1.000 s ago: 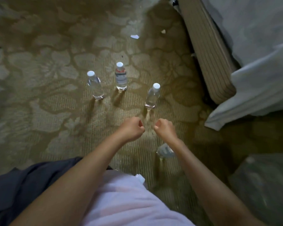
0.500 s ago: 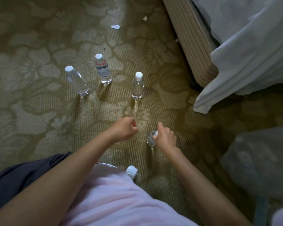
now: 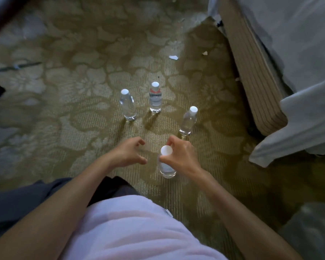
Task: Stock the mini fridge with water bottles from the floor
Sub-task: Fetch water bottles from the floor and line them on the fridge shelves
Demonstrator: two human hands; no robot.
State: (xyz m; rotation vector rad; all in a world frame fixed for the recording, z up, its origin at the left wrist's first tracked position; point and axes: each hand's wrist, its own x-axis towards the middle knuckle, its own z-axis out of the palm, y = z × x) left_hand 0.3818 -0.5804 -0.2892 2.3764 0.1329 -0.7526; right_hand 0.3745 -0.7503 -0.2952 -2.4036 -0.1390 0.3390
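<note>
Several clear water bottles with white caps stand on the patterned carpet. My right hand (image 3: 182,156) grips the nearest bottle (image 3: 166,168) around its neck, just below the cap. My left hand (image 3: 129,153) hovers a little to the left of that bottle, fingers spread and loosely curled, holding nothing. Farther out stand a plain bottle (image 3: 127,106), a bottle with a red-marked label (image 3: 155,98) and a third bottle (image 3: 187,121) on the right. No fridge is in view.
A bed base with striped side (image 3: 255,76) and hanging white sheets (image 3: 298,119) fills the right. Paper scraps (image 3: 173,57) lie on the carpet farther out. A grey bag-like shape (image 3: 311,231) sits at lower right. My lap occupies the bottom.
My right hand dropped onto the near bottle and now grips its neck, with the cap showing. My left hand uncurled from a fist to spread fingers. The camera view shifted.
</note>
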